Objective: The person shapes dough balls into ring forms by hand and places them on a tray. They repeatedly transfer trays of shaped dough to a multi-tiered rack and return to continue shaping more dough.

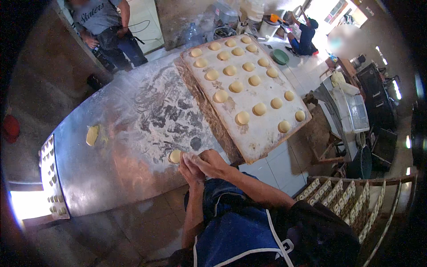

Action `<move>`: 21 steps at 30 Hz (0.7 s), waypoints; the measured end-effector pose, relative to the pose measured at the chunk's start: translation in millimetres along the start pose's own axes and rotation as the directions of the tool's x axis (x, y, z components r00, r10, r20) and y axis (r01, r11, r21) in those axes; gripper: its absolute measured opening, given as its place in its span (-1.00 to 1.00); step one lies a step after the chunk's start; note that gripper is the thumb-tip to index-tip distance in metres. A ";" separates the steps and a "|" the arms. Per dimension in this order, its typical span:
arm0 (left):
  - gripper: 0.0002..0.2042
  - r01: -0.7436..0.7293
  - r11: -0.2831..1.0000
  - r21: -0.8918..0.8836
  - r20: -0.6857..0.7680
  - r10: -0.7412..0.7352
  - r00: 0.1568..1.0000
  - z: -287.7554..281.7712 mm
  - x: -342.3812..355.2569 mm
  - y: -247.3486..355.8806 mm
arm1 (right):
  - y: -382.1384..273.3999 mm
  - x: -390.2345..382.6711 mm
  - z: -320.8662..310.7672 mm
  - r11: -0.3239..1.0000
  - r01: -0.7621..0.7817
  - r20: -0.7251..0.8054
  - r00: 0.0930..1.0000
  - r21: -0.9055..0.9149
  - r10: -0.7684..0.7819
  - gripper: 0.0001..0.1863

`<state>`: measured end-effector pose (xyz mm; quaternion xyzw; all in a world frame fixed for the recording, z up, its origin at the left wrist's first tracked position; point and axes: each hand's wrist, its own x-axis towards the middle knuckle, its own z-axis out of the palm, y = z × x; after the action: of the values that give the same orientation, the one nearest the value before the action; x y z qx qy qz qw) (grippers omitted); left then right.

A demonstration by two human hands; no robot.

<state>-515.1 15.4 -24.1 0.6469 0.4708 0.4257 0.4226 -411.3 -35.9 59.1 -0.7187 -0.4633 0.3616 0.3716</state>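
Note:
A round, pale yellow dough ball [175, 156] is at the near edge of the metal table, against the fingertips of my left hand [191, 171]. My left fingers are closed beside it; I cannot tell whether the ball also rests on the tabletop. Pressed close to the left hand is my right hand [211, 163], its fingers closed and pointing left; whatever lies between the two hands is hidden. To the right, a floured board [249, 142] carries several similar dough balls [259, 109] in loose rows. Flour [167, 107] is smeared across the table ahead of my hands.
A yellow lump [92, 135] lies on the metal table [98, 178] at left. Beyond it, a tray [48, 167] holds small pieces. A rack [351, 196] with filled trays stands at lower right. One person [104, 31] stands across the table; another [306, 38] crouches farther back.

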 end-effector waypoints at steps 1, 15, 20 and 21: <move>-0.67 0.007 0.996 0.084 0.012 -0.008 1.000 2.9 0.4 -2.6 | -1.6 -1.2 -3.6 0.995 0.085 -0.049 0.995 0.060 -0.082 -0.36; -0.81 0.068 0.979 -0.194 0.166 -0.035 0.985 75.5 -40.9 13.1 | 59.1 -39.7 -66.4 0.981 0.183 -0.065 0.982 0.072 -0.178 -0.36; -0.74 -0.286 0.958 0.024 0.089 0.283 0.955 96.3 -48.1 57.2 | 72.9 -55.6 -96.6 0.942 0.295 -0.237 0.938 0.163 -0.252 -0.38; -0.71 -0.108 0.994 -0.030 0.204 0.112 0.972 98.9 -51.9 63.2 | 75.4 -57.8 -103.8 0.953 0.253 -0.212 0.953 0.169 -0.215 -0.39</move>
<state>-415.5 -61.9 0.1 0.7084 0.3840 0.3836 0.4511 -309.5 -132.7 51.7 -0.6501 -0.4703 0.2876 0.5229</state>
